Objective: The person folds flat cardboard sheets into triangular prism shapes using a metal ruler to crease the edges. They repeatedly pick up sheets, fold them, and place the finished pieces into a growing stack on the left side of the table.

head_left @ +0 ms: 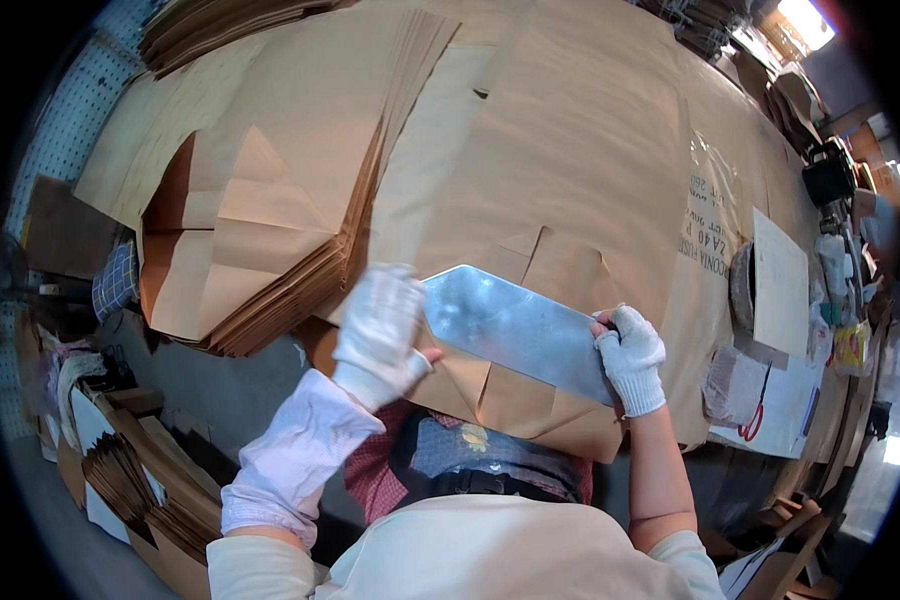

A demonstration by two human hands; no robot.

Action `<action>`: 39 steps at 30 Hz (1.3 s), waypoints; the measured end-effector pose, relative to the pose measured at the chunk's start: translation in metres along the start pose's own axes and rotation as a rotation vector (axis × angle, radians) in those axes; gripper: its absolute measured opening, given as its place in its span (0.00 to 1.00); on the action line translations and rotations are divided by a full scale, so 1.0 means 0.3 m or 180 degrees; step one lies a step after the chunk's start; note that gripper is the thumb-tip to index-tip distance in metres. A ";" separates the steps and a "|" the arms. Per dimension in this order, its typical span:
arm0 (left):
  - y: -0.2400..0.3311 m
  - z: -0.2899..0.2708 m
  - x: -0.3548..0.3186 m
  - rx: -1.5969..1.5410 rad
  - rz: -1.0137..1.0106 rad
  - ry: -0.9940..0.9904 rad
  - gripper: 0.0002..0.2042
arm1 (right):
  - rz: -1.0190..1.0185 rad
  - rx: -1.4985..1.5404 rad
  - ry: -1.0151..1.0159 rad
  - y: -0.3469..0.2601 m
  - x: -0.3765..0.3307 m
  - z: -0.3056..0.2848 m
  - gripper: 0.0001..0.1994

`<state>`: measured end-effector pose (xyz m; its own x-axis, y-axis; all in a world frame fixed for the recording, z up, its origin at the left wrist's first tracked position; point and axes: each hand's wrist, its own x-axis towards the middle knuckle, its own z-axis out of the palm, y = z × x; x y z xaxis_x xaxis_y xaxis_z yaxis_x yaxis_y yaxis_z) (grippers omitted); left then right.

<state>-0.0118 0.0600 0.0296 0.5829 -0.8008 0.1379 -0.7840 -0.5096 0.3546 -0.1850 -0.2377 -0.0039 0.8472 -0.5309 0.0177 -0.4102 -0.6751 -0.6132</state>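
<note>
My right hand [632, 360], in a white knit glove with bare fingertips, is closed on the right end of a flat, shiny metal plate [515, 325] with a pointed left end. The plate lies over a brown paper bag [570, 412] with a folded, creased end at the table's near edge. Near the plate's pointed end is my gloved left hand [378, 335], its thumb toward the right. Motion smears its fingers, so their grip is unclear. A white sleeve cover [295, 455] wraps my left forearm.
A thick stack of brown paper bags [270, 215], the top one's end opened out, lies at the left. Red-handled scissors [753, 420] and a white board [780, 285] are at the right. Below left stands a carton [170, 545] beside folded paper pieces [130, 480].
</note>
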 end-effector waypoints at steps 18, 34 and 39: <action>-0.001 0.186 -0.068 0.0140 0.0682 -0.0168 0.32 | -0.0926 -0.0798 0.0139 -0.055 -0.038 0.104 0.25; 0.099 0.051 0.087 -0.0109 0.1579 -0.0764 0.32 | -0.1304 0.0974 0.0686 0.102 -0.087 0.080 0.15; -0.030 0.217 0.060 0.0189 0.1800 0.0297 0.10 | -0.1860 -0.0121 -0.0131 0.069 -0.183 -0.059 0.15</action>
<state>-0.0081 0.0298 -0.0312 0.0839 -0.9241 0.3728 -0.9883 -0.0293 0.1498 -0.2458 -0.2315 -0.0036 0.9486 -0.0454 0.3131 0.1177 -0.8681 -0.4823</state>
